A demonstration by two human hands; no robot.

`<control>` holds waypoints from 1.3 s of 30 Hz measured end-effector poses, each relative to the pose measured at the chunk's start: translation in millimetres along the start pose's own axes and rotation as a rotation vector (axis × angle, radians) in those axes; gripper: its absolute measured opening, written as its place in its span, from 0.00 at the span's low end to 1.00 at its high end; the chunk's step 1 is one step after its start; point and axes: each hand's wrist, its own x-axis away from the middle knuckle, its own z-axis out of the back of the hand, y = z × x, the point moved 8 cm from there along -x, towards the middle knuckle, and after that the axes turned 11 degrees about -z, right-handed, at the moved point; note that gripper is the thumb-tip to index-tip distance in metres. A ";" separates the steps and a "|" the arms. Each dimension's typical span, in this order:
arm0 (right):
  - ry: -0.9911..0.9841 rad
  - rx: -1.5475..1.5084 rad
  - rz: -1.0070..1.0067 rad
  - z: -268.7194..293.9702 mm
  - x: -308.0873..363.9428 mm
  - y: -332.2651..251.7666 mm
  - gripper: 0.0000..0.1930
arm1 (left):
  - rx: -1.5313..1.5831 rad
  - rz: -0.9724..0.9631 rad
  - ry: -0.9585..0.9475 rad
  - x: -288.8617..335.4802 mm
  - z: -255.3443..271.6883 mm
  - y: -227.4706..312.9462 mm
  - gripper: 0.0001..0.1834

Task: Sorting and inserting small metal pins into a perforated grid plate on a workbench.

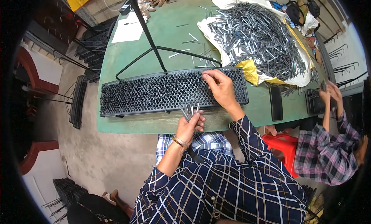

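Observation:
My left hand is closed around a bundle of thin metal strips, whose ends fan out above the fingers near the table's front edge. Over the right part of a long black perforated rack, my right hand is closed in a pinch. A thin dark strip seems to be between its fingertips, pointing down toward the holes. Many holes in the rack's left and middle parts hold upright dark pieces; toward the right end more of them show bare. A black metal frame rises from the rack's far side.
A large heap of metal strips lies on white and yellow sacking at the far right of the green table. Loose strips, a sheet of paper and a black oblong tray are nearby. Another person works on the right, beside a red stool.

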 end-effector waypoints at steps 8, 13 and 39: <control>-0.109 0.221 0.284 -12.4 3.6 -20.8 0.06 | 0.042 0.027 0.003 2.3 1.8 -7.4 0.14; -0.186 0.265 0.364 -16.3 3.1 -23.9 0.07 | 0.046 0.029 0.004 3.2 2.5 -8.9 0.14; -0.057 0.365 0.394 -26.1 21.1 -24.7 0.07 | 0.060 0.052 0.012 8.6 2.9 -12.5 0.13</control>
